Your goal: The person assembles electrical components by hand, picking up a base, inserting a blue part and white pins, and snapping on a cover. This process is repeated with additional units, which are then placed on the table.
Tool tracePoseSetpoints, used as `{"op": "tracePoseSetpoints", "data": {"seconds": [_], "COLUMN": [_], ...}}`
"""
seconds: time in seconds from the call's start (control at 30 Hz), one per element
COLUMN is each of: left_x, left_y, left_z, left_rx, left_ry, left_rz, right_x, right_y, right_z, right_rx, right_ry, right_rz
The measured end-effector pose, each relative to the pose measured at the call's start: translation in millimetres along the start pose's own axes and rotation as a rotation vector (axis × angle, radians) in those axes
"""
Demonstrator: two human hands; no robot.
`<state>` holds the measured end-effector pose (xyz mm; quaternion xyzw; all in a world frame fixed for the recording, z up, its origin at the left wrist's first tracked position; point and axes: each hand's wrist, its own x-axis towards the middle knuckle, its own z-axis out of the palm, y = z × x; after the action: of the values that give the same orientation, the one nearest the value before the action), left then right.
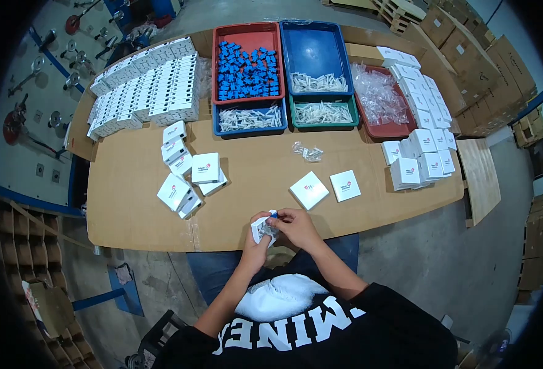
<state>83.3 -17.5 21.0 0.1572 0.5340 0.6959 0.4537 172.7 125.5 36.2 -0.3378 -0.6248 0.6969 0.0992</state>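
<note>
Close to the table's near edge, my left hand (256,245) is closed around a small white plastic housing (258,229) with its open side showing. The fingers of my right hand (301,228) pinch a small blue plastic piece (274,214) at the housing's upper edge. Whether the piece is seated in it cannot be made out. Just beyond my hands lie two square white covers with a printed logo, a nearer cover (309,190) and a right cover (345,186). A few small clear bags (308,152) with white bits lie farther back.
A red tray (247,29) holds many blue pieces. White plugs lie in a blue tray (250,131) and a green tray (324,126); another blue tray (313,49) stands behind. A red tray (389,131) holds clear bags. Stacked white units stand left (173,86) and right (430,165).
</note>
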Motion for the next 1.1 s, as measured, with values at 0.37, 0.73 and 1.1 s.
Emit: {"op": "tracePoseSetpoints", "data": {"seconds": [0.37,0.73,1.1], "left_x": [1,0,-6], "left_y": [21,57,34], "left_z": [30,-19,1], "left_rx": [0.109,0.011,-0.281], "left_ry": [0.172,0.264,0.203], "left_rz": [0.178,0.157,-0.074], "right_x": [-1,-12,136], "right_y": [-2,-39,-178], "right_z": [24,-14,-23], "right_rx": [0.119,0.187,0.07], "right_ry": [0.157,0.16,0.188], "right_rz": [-0.228,-0.107,-0.367]}}
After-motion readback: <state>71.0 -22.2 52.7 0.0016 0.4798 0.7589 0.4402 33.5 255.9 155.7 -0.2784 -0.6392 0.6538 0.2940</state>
